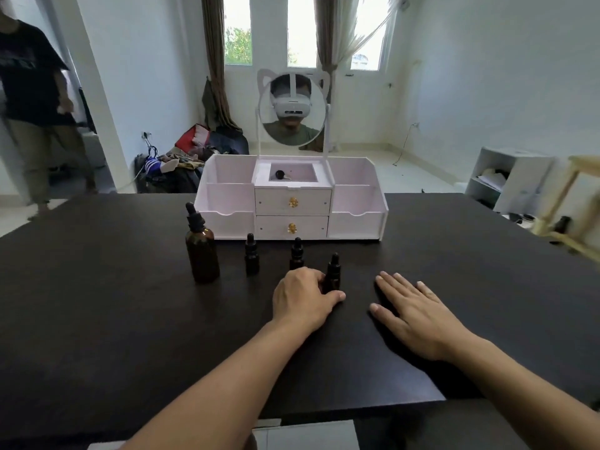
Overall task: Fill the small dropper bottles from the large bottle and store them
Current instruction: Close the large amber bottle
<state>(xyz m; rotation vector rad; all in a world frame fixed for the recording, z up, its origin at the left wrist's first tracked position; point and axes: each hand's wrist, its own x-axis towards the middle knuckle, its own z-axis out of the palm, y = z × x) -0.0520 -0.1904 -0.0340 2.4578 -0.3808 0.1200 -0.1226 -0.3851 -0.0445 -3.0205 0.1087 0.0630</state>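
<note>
On the dark table [97, 319] nearest you, your right hand [418, 315] lies flat, fingers straight and spread, holding nothing. Your left hand [302, 298] curls around the base of the nearest small dropper bottle [333, 272], thumb toward you. Three small dropper bottles stand upright in all: that one, a second [296, 253] just behind your left hand, a third [251, 254] farther left. One large amber dropper bottle [201, 246] stands left of them, capped. Beyond sits a pale pink organizer [357, 219] with two closed drawers; its top middle compartment holds a small dark object. A round mirror [293, 108] rises behind.
</note>
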